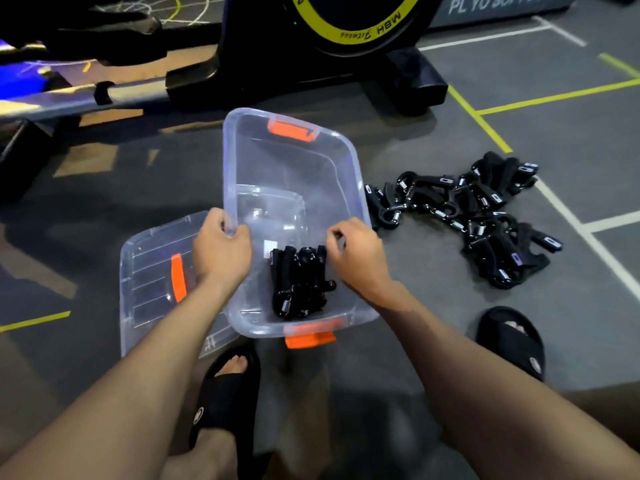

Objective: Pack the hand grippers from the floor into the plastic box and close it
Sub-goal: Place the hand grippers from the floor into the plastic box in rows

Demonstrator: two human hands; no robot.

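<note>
A clear plastic box (346,168) with orange latches stands open on the grey floor in front of me. Several black hand grippers (299,282) lie packed in its near end. My left hand (221,247) grips the box's left rim. My right hand (358,254) is curled on the right rim, just above the packed grippers; what its fingers pinch is unclear. A pile of several black hand grippers (478,213) lies on the floor right of the box. The clear lid (152,271), with an orange handle, rests flat on the floor at the box's left, partly under it.
A black exercise machine (311,46) with a yellow-ringed wheel stands behind the box, its rail reaching left. My feet in black slides (512,341) flank the box's near end. Yellow and white lines cross the floor.
</note>
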